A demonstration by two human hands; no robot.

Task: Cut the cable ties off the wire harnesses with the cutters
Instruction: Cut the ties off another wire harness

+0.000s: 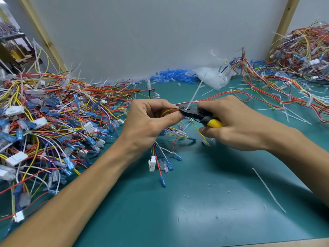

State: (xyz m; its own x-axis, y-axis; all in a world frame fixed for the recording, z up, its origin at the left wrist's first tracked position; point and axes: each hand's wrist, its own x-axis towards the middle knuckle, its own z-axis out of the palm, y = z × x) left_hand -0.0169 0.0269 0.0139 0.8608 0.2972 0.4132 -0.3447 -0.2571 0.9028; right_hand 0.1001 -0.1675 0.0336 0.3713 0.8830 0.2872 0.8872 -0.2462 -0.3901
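My left hand (151, 120) pinches a wire harness (219, 97) of red, yellow and white wires held above the green mat. Its loose ends with blue terminals and a white connector (152, 163) hang below my hand. My right hand (236, 122) grips the cutters (199, 115), which have black jaws and yellow-and-black handles. The jaw tips sit at a white cable tie (195, 95) on the harness, right beside my left fingertips. The tie's long tail sticks up and to the right.
A large heap of harnesses (44, 122) fills the left of the green mat (195, 202). Another heap (302, 50) lies at the back right, with strands trailing toward me. Cut white ties (268, 189) are scattered on the mat. Blue terminals (170, 75) and a plastic bag (213, 75) lie by the wall.
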